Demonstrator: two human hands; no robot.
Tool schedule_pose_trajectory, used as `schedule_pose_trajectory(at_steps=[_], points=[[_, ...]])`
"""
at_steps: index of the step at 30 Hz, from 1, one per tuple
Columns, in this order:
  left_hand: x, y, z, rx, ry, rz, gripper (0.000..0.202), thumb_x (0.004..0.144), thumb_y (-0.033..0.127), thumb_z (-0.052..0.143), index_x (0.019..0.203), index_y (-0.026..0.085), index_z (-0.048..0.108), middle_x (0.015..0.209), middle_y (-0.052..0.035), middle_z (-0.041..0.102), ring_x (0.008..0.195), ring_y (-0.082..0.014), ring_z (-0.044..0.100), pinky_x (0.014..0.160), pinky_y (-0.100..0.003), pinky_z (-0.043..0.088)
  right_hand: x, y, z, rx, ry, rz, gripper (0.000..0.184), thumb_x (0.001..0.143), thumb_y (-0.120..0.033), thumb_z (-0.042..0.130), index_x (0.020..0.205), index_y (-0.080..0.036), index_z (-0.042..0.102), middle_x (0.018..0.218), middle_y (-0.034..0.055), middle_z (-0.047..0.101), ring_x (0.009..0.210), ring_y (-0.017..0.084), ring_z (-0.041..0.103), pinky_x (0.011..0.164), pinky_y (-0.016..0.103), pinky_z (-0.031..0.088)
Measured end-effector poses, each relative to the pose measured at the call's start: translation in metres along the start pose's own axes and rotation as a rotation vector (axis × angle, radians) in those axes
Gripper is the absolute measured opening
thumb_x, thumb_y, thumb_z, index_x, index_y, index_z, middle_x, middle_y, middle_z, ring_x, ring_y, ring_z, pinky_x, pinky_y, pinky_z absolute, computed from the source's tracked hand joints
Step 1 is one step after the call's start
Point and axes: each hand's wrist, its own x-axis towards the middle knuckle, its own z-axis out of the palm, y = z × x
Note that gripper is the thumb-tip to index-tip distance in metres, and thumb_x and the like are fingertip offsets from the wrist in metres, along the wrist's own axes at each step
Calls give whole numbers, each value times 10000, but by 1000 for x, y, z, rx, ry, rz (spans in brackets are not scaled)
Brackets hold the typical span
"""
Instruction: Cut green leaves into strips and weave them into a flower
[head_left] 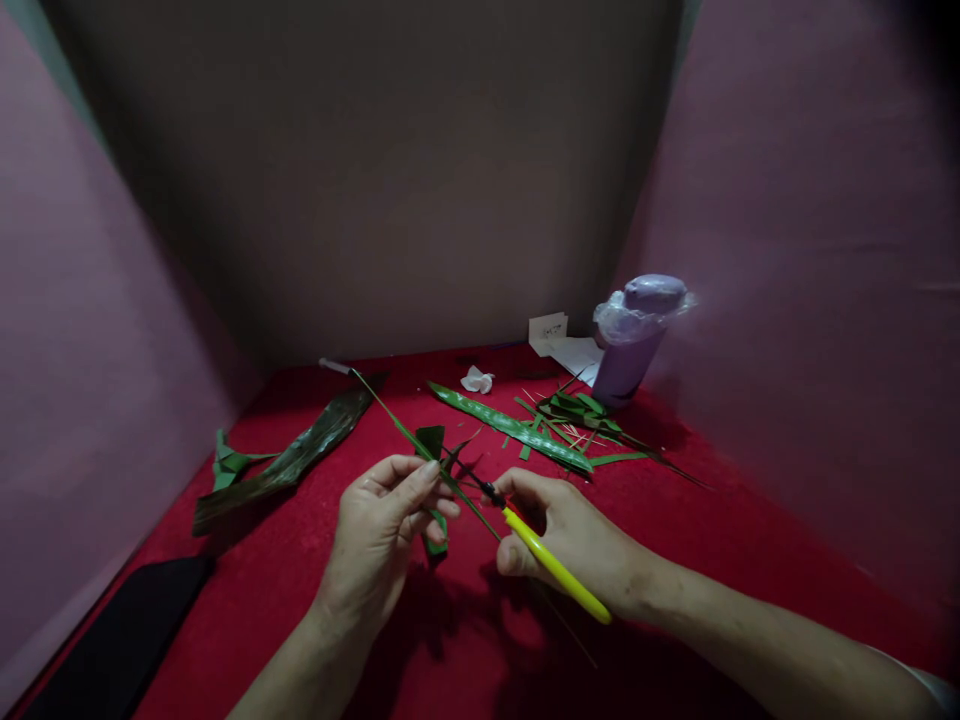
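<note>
My left hand (394, 520) pinches a narrow green leaf strip (401, 425) between thumb and fingers. The strip runs slantwise from the far left down towards my right hand. Darker folded leaf pieces (430, 440) show around the same fingers, and part of them is hidden by the hand. My right hand (562, 530) is closed around yellow-handled snips (555, 565), whose slim dark blades point at the leaf beside my left fingertips. Whether the blades touch it I cannot tell.
On the red cloth (292, 600) lie a long dark leaf (300, 460), a folded green leaf piece (229, 462), a glossy leaf strip (510, 425), a pile of leaf scraps (581, 410) and crumpled white paper (477, 380). A purple bottle (630, 360) stands at back right. A black object (124, 635) lies front left.
</note>
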Motion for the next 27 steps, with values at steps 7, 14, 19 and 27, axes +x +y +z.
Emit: schedule_pose_trajectory(at_steps=[7, 14, 19, 27], points=[[-1, 2, 4, -8, -2, -10, 133, 650, 170, 730, 686, 116, 615, 598, -20, 676, 509, -137, 651, 407, -174, 481, 1, 3, -2, -335, 128, -148, 466, 579, -450, 771, 929, -197, 597, 576, -52, 508, 537, 99, 401, 500, 218, 301], [-1, -2, 3, 11, 16, 5, 148, 635, 152, 736, 695, 126, 603, 627, -14, 685, 518, -160, 664, 418, -205, 502, 1, 1, 1, -565, 220, -264, 514, 530, -581, 752, 858, -219, 592, 563, -55, 507, 534, 108, 404, 507, 222, 266], [-1, -2, 3, 28, 4, 2, 144, 651, 161, 733, 711, 120, 608, 649, -25, 700, 549, -171, 680, 441, -211, 521, 0, 1, 2, -640, 264, -337, 474, 596, -602, 699, 840, -209, 596, 646, -22, 566, 564, 118, 441, 520, 228, 283], [-2, -1, 6, 23, 2, -14, 160, 636, 168, 748, 702, 109, 615, 637, -31, 703, 554, -182, 687, 457, -217, 540, 2, 9, 1, -646, 275, -400, 446, 624, -597, 685, 832, -207, 624, 652, -8, 597, 566, 125, 477, 552, 240, 327]])
